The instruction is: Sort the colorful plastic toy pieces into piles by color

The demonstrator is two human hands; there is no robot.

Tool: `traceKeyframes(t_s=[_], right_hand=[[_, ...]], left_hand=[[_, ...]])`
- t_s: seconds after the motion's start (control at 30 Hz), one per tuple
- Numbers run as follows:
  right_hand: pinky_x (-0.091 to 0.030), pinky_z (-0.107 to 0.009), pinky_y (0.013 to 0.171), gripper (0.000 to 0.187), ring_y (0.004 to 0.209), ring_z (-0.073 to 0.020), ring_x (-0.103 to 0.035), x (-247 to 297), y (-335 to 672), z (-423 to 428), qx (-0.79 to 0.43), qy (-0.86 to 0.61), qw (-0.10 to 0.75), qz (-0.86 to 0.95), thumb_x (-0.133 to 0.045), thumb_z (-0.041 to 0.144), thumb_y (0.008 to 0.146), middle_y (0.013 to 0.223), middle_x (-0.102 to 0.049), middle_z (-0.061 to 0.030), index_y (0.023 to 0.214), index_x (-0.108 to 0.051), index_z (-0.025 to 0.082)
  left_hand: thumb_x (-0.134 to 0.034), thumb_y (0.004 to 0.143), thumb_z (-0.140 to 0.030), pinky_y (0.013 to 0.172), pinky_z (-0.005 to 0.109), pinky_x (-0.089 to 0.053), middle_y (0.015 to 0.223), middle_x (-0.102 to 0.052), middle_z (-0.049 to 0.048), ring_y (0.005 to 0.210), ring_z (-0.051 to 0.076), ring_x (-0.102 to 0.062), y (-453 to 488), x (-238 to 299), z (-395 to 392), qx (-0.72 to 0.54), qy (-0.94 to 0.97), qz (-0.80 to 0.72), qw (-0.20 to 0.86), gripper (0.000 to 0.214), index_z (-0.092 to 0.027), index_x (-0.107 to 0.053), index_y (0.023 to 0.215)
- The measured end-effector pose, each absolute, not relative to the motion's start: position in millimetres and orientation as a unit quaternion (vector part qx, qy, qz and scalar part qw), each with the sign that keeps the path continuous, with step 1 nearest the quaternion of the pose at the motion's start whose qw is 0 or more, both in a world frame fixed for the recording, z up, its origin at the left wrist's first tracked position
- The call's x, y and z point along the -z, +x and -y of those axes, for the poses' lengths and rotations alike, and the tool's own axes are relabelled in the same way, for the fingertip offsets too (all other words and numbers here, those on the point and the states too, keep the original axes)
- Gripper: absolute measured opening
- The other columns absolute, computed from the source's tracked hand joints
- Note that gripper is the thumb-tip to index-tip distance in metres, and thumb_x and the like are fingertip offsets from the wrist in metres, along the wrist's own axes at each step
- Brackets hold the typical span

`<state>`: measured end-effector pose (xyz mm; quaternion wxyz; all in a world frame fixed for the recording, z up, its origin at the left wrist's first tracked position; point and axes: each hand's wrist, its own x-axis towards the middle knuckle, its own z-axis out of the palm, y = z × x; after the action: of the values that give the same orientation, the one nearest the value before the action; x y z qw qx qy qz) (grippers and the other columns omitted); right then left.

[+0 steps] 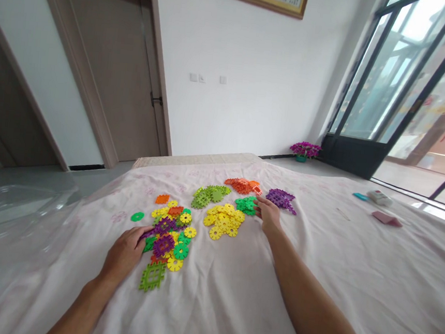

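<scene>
My left hand (125,249) is at the left edge of a mixed pile of plastic interlocking pieces (172,237). Its index finger and thumb close on the edge of a purple square piece (149,234); the other fingers are mostly hidden. Round notched discs in yellow and green lie in this pile among purple, orange and lime squares. My right hand (268,212) is held over the right side of a small heap of green discs (245,205), fingers stretched out and apart. Just beyond it lies a heap of purple pieces (281,197).
Sorted heaps of yellow discs (223,221), lime pieces (209,195) and orange pieces (243,185) lie mid-table. A lone green disc (137,217) sits left of the mixed pile. A pink cloth-like item (387,218) and a small white box (379,197) are far right.
</scene>
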<state>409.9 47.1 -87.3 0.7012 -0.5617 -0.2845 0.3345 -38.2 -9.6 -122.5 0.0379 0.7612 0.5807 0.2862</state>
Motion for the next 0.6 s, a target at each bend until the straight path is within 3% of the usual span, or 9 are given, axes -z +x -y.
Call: traceKeyframes(t_s=[0.13, 0.27, 0.47, 0.6], right_hand=[[-0.051, -0.026, 0.064, 0.024, 0.071, -0.016, -0.064, 89.8, 354.1, -37.7, -0.237, -0.574, 0.567, 0.541, -0.061, 0.024, 0.076, 0.081, -0.072, -0.0036, 0.096, -0.072, 0.016], [-0.049, -0.031, 0.085, 0.023, 0.091, -0.0182, -0.065, 86.8, 298.1, -11.3, -0.132, -0.495, 0.411, 0.754, -0.054, 0.019, 0.086, 0.099, -0.073, -0.0037, 0.098, -0.073, 0.022], [-0.042, -0.032, 0.094, 0.037, 0.107, -0.0198, -0.057, 80.5, 252.9, 24.7, -0.064, -0.373, 0.284, 0.881, -0.053, 0.015, 0.09, 0.118, -0.066, -0.0067, 0.125, -0.06, 0.023], [-0.041, -0.031, 0.09, 0.023, 0.103, -0.0204, -0.057, 83.3, 246.7, 25.9, -0.028, -0.406, 0.232, 0.884, -0.055, 0.021, 0.092, 0.108, -0.069, -0.0066, 0.114, -0.062, 0.022]], left_hand=[[-0.043, 0.086, -0.019, 0.102, 0.034, -0.042, 0.119, -0.068, 0.003, 0.112, 0.019, -0.059, -36.3, 118.7, 12.4, -0.289, 0.76, -0.581, 0.037, 0.037, -0.023, -0.064, 0.116], [-0.044, 0.085, -0.017, 0.101, 0.033, -0.042, 0.119, -0.068, 0.0022, 0.112, 0.019, -0.059, -34.1, 116.0, 13.9, -0.287, 0.752, -0.592, 0.041, 0.038, -0.025, -0.064, 0.116], [-0.044, 0.085, -0.017, 0.1, 0.033, -0.043, 0.118, -0.068, 0.0022, 0.111, 0.019, -0.06, -32.2, 114.3, 14.4, -0.283, 0.752, -0.594, 0.038, 0.037, -0.026, -0.065, 0.115], [-0.044, 0.086, -0.016, 0.1, 0.033, -0.043, 0.117, -0.068, 0.0029, 0.11, 0.019, -0.06, -31.2, 113.3, 14.9, -0.28, 0.748, -0.6, 0.036, 0.037, -0.025, -0.065, 0.115]])
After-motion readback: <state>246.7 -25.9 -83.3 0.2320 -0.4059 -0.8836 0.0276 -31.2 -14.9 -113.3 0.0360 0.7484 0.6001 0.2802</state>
